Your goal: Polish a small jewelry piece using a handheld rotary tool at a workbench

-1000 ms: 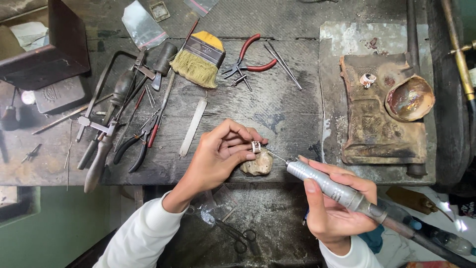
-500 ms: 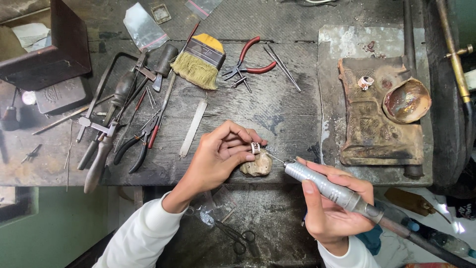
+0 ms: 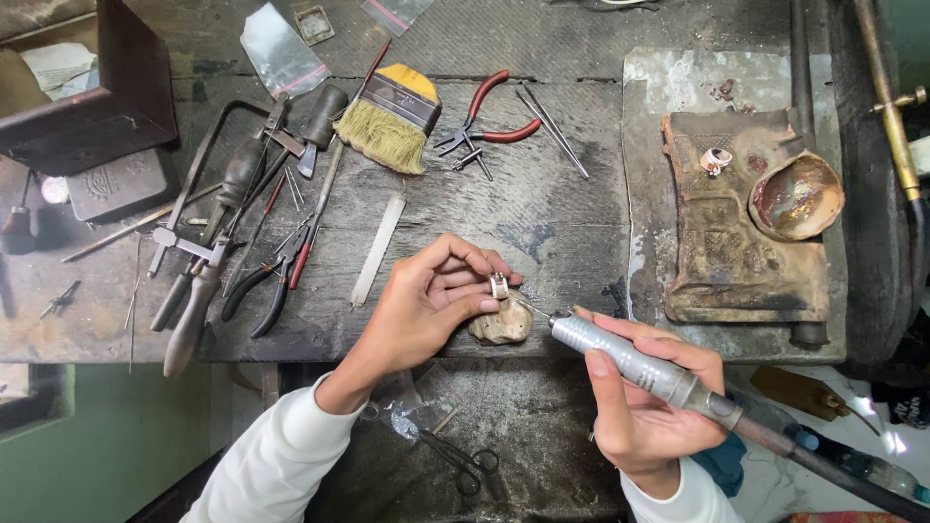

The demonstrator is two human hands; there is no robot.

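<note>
1. Silver-coloured metal marks the small ring, pinched between the thumb and fingertips of the left hand and braced on a worn wooden bench peg at the front edge of the workbench.
2. The right hand is wrapped firmly around a grey rotary handpiece, held like a pen; its thin bit points at the ring and its tip is just beside it, though contact is too fine to tell.
3. A shallow, shell-like copper-toned dish sits to the right on a scorched soldering block; whether it holds anything I cannot tell.
4. A second small ring lies on that block, just beside the dish and outside it.
5. A dark open box stands at the far left corner; its inside is hidden.
6. Clear plastic bags lie flat near the back edge.
7. A yellow-handled brush, red-handled pliers and a flat metal file lie behind the left hand, well apart from it.
8. A jeweller's saw frame and more pliers crowd the left of the bench.
9. Scissors lie below the bench edge, between the two forearms.
10. Nothing stands between the bit and the ring.
</note>
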